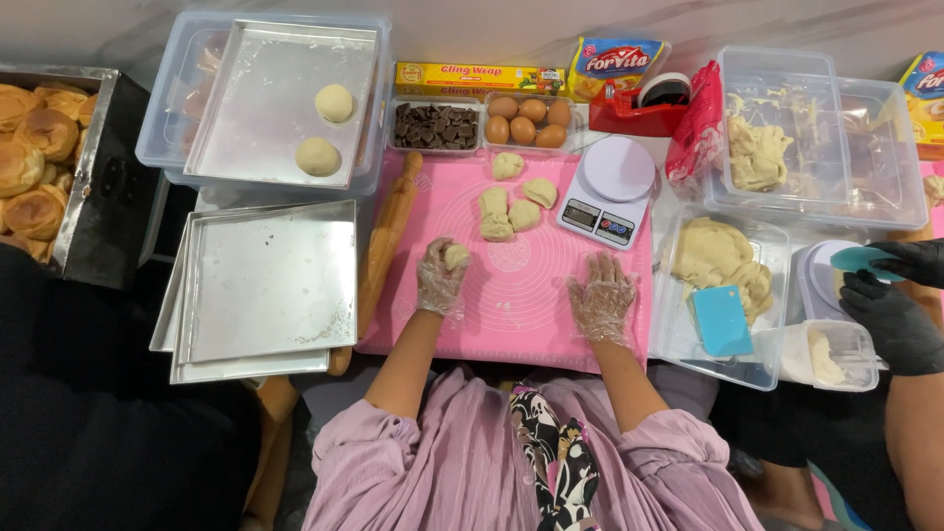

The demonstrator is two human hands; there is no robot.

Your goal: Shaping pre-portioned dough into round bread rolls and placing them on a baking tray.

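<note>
My left hand (440,278), in a clear plastic glove, is cupped over a small dough piece (454,256) on the pink silicone mat (511,295). My right hand (601,296), also gloved, lies flat and spread on the mat with nothing in it. Several more dough pieces (513,202) sit further back on the mat. Two round dough balls (325,129) rest on a metal tray (265,98) at the back left.
A rolling pin (386,236) lies along the mat's left edge, with stacked empty trays (261,290) beside it. A white kitchen scale (610,192), eggs (528,120), chopped chocolate (436,126) and a dough tub with blue scraper (721,320) surround the mat. Another person's black-gloved hands (890,295) work at right. Baked buns (29,147) sit far left.
</note>
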